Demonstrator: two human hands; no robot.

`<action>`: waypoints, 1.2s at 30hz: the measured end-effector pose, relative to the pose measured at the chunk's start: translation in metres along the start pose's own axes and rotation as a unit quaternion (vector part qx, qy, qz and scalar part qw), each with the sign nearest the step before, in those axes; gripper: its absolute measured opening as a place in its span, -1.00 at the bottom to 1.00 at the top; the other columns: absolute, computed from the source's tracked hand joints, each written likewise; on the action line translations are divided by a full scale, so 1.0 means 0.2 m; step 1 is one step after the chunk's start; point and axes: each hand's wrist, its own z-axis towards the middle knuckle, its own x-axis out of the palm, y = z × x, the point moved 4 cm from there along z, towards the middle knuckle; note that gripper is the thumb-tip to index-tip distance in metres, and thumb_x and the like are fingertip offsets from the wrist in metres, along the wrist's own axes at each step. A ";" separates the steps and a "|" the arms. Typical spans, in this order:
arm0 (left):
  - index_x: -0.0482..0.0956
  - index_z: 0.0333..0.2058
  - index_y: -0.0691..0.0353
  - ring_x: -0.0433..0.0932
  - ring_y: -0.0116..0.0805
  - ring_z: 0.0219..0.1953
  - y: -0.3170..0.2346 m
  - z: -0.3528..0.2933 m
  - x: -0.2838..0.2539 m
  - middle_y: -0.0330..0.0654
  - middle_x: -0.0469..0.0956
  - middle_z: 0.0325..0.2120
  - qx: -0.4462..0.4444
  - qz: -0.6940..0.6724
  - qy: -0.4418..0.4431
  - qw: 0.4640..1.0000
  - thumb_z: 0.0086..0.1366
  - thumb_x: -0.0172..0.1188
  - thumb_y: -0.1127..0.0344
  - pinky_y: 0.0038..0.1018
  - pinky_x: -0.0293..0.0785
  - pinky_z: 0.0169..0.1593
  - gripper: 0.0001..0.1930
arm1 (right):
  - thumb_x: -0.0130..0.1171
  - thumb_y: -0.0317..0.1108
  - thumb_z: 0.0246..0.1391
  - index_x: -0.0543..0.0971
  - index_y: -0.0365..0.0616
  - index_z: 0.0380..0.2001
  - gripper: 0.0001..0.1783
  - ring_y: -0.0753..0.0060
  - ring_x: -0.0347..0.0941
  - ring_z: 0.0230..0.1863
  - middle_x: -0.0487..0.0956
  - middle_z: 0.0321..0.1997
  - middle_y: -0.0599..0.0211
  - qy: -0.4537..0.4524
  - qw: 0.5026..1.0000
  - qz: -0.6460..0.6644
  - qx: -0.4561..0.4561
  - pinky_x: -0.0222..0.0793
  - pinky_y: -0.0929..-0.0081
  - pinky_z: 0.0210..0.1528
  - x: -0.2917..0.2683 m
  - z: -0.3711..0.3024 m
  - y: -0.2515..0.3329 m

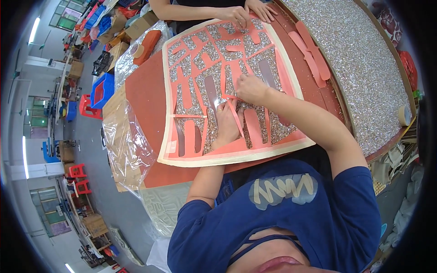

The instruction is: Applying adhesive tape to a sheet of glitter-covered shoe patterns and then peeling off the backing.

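Note:
A large square sheet with a cream border lies on the table, covered in salmon-pink film cut into shapes over silver glitter. My left hand presses flat on the sheet's middle, a ring on one finger. My right hand pinches a narrow pink film strip that curls up off the glitter beside my left fingers. At the far edge of the sheet, another person's two hands rest on its top border.
Peeled pink strips lie on the red-brown table, right of the sheet. A big glitter-covered board fills the right side, a tape roll at its edge. Clear plastic film hangs off the left. Blue crates and red stools stand on the floor.

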 end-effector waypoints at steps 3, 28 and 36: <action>0.38 -0.03 0.39 0.41 0.03 -0.16 0.05 -0.01 0.02 0.04 0.48 -0.18 0.014 0.011 -0.001 1.000 0.13 0.10 0.43 -0.19 0.27 -0.05 -0.60 | 0.16 -0.28 -0.09 0.64 -0.04 -0.52 -0.87 0.29 0.50 -0.22 0.60 -0.40 0.34 0.034 0.999 -0.016 0.011 0.46 0.37 -0.27 -0.01 0.04 0.07; 0.24 0.10 0.45 -0.08 0.37 0.26 0.23 0.02 0.01 0.39 0.01 0.17 0.002 0.104 0.165 0.981 0.17 0.11 0.21 0.00 -0.13 0.32 -0.42 | 0.18 -0.34 -0.09 0.48 -0.25 -0.28 -0.72 0.09 0.45 -0.21 0.51 -0.30 0.14 -0.213 0.935 0.253 -0.131 0.39 0.24 -0.17 -0.30 -0.09 0.17; -0.06 0.21 0.52 0.08 0.32 0.21 0.12 -0.35 -0.16 0.39 -0.04 0.20 -0.202 -0.029 0.114 0.972 0.10 0.26 0.18 -0.20 0.21 0.22 -0.12 | 0.09 -0.43 -0.08 0.56 -0.19 -0.46 -0.89 0.14 0.48 -0.19 0.55 -0.34 0.19 -0.121 0.966 0.212 -0.084 0.44 0.29 -0.19 -0.08 0.50 0.31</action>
